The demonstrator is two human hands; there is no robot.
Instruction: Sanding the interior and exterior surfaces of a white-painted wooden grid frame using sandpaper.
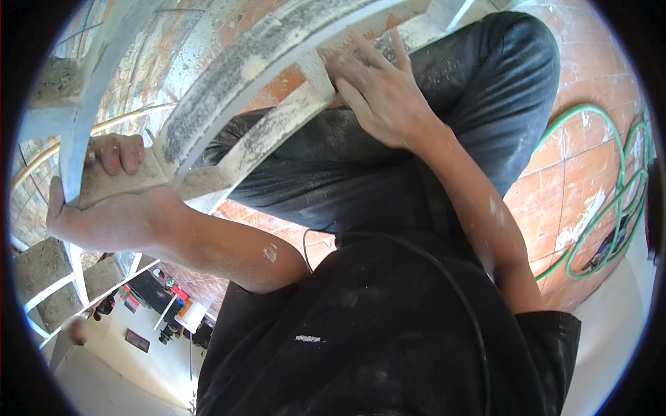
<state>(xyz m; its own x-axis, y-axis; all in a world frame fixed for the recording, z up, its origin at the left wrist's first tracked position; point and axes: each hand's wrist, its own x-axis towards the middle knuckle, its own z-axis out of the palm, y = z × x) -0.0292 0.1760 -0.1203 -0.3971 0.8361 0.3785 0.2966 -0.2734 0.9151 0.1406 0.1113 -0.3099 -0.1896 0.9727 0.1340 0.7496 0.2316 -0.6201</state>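
A large curved frame [229, 87] with pale, dusty ribs and short crosspieces spans the upper left, partly over my lap. It looks like painted wood or plaster; I cannot tell which. My left hand [125, 211] wraps round a crosspiece of it, the thumb on one side and the curled fingers showing past the far edge. At the top centre, my right hand [385, 100] lies against the frame's inner rib beside my thigh. Its fingers are stretched and spread, dusty white, and hold nothing that shows. Pale smears mark both forearms.
My bent legs in dark trousers [499, 76] rest near the frame. A green hose [617, 180] lies coiled on the orange tiled floor [555, 208], which has white splashes. A thin black cable [444, 270] crosses my shirt. At lower left are a dark table [149, 291] and a person, blurred.
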